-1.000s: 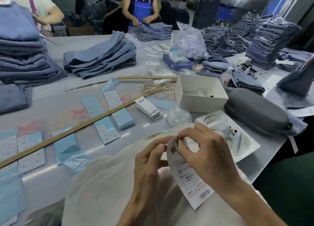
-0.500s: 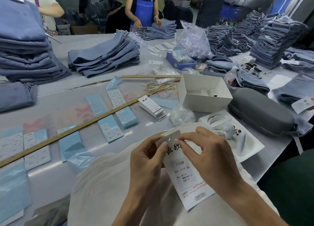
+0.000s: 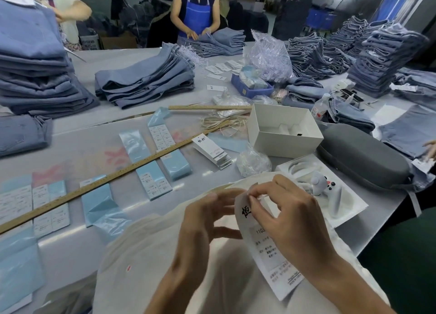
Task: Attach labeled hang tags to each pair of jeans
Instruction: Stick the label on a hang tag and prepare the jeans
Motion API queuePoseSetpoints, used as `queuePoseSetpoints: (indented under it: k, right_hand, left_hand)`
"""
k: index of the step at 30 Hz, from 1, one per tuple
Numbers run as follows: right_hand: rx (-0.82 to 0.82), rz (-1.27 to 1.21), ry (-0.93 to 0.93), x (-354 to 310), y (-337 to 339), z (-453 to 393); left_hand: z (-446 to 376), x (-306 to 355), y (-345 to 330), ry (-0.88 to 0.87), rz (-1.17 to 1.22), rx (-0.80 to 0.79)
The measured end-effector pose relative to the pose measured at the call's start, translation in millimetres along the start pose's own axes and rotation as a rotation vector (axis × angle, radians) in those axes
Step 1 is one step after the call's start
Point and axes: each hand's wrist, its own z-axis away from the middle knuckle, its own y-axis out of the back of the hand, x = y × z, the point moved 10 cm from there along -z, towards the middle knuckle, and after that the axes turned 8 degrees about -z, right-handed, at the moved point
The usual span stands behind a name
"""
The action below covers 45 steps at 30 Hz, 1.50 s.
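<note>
While our right hand (image 3: 292,221) pinches the hang tag (image 3: 266,250) at its top edge, just below the white tray (image 3: 351,209), our left hand (image 3: 203,221) hovers beside it, fingers (image 3: 226,193) loosely spread.

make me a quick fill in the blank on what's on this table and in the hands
1. The right hand pinches the top of a white hang ____.
2. The long wooden ruler lies across pale ____ sticker sheets.
3. Right of the open white box lies a closed ____ case.
4. The worker at the far side wears a blue ____.

Missing words: tag; blue; grey; apron
</note>
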Motion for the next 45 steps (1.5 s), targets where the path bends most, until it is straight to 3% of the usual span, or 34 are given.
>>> queuePoseSetpoints:
  k: [3, 8, 16, 18, 21, 24, 26, 30, 34, 39, 41, 43, 45]
  right_hand:
    - [-0.053, -0.042, 0.028, -3.5, -5.6, 1.8]
    - [-0.081, -0.109, 0.046, -5.4, -7.7, 1.6]
    - [0.005, -0.257, -0.087, 16.6, 20.2, 3.0]
    - [0.074, -0.224, -0.1, 22.7, 43.3, 0.8]
    - [0.234, -0.287, -0.142, 34.9, 89.5, -1.0]
    - [0.353, -0.377, -0.117, 30.1, 131.8, -3.4]
    - [0.381, -0.435, -0.075, 22.5, 152.8, -6.7]
    - [0.382, -0.591, -0.093, 26.0, 174.0, -8.2]
    - [0.466, -0.654, -0.158, 56.3, 189.2, 10.3]
    - [0.345, -0.644, -0.264, 103.8, 174.5, 34.4]
    - [0.311, -0.58, -0.292, 119.4, 164.7, 46.4]
    - [0.274, -0.584, -0.382, 144.8, 147.1, 62.1]
    - [0.216, -0.721, -0.51, 169.9, 124.6, 79.0]
  left_hand:
    - [-6.3, -1.6, 11.2, 0.064, 0.034, -0.095]
    - [-11.8, 7.4, 12.5, -0.025, -0.154, -0.051]
    - [-23.1, 39.0, -18.0, -0.168, -0.412, -0.02]
    - [-28.0, 65.6, -29.3, -0.303, -0.689, 0.03]
    - [-25.3, 126.2, -75.0, -0.667, -1.145, 0.029]
    - [-19.0, 177.8, -130.7, -0.957, -1.308, -0.03]
    - [-20.8, 199.3, -161.3, -1.024, -1.293, -0.106]
    - [-34.5, 203.4, -199.7, -0.954, -1.163, -0.301]
    - [-40.7, 177.2, -217.0, -0.892, -1.077, -0.343]
    - [-44.8, 121.7, -227.7, -0.813, -1.031, -0.347]
    - [-54.0, 85.9, -224.2, -0.691, -1.004, -0.386]
    - [-72.5, 30.8, -217.1, -0.481, -1.13, -0.48]
    - [-76.2, -29.4, -213.0, -0.329, -1.425, -0.684]
